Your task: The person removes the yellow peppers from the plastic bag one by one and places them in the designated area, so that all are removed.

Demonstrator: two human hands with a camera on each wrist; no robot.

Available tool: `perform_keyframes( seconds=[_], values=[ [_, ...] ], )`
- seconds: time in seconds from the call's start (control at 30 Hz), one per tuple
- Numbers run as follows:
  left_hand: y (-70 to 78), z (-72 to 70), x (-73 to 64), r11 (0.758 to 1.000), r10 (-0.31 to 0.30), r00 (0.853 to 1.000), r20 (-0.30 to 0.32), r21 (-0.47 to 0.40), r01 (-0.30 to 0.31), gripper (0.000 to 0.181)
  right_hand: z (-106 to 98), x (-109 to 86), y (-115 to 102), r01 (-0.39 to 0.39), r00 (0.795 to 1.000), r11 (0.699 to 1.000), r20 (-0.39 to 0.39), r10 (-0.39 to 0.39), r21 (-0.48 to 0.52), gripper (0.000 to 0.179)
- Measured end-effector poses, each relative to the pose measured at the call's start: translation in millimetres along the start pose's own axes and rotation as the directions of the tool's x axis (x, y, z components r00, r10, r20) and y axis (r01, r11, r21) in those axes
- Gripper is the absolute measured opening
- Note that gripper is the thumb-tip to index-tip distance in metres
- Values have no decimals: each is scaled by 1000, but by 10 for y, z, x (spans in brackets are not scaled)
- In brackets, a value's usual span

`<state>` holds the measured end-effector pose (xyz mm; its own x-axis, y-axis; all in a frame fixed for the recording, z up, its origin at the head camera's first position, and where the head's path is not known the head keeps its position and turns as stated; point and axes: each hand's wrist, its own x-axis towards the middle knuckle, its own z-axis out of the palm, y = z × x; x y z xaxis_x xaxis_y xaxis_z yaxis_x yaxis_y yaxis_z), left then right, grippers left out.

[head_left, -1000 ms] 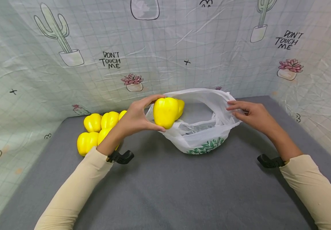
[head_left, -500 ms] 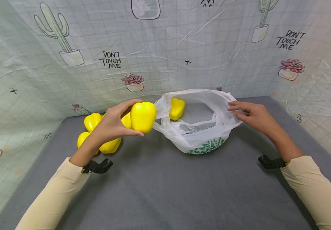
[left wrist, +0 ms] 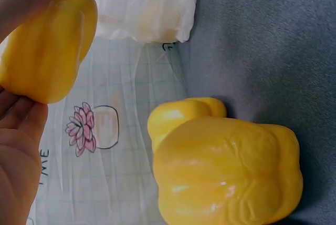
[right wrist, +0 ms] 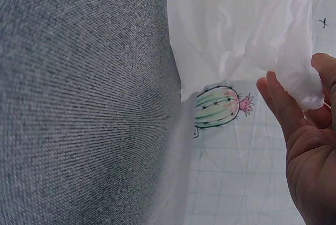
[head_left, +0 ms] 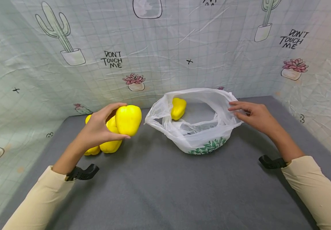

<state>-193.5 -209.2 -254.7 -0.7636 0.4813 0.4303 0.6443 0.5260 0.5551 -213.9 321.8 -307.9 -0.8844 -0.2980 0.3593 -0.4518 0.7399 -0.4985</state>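
My left hand (head_left: 96, 128) grips a yellow bell pepper (head_left: 128, 120) between thumb and fingers, in the air left of a white plastic bag (head_left: 208, 142). Close up in the left wrist view, thumb and fingertips press opposite sides of that bell pepper (left wrist: 52, 46). The bag's mouth is spread wide, and one yellow bell pepper (head_left: 178, 108) lies inside at its left. On the bag's right rim, my right hand (head_left: 253, 115) pinches the plastic; the right wrist view shows the bag's edge (right wrist: 300, 83) between thumb and fingers.
Behind and below my left hand, several yellow bell peppers (head_left: 111, 147) sit grouped on the grey cloth surface (head_left: 165, 188), partly hidden by the hand. A printed curtain (head_left: 159, 54) with cacti hangs close behind the bag.
My left hand has carried its bell pepper leftward from the bag's left rim to in front of the grouped peppers. The right hand keeps its place at the bag.
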Motion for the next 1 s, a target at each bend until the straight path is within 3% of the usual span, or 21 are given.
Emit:
perform_keyframes(
  seconds=[0.37,1.0],
  values=[
    [-40,-17,-72,999,-41,999,-6,-33,41,99,-15,0,-8,19,1000,1000,-11,-19,-10,26],
    [-127,3,-129,996,-89,996,13,4,89,101,-33,36,-12,45,999,998,-20,-46,-32,26]
  ],
)
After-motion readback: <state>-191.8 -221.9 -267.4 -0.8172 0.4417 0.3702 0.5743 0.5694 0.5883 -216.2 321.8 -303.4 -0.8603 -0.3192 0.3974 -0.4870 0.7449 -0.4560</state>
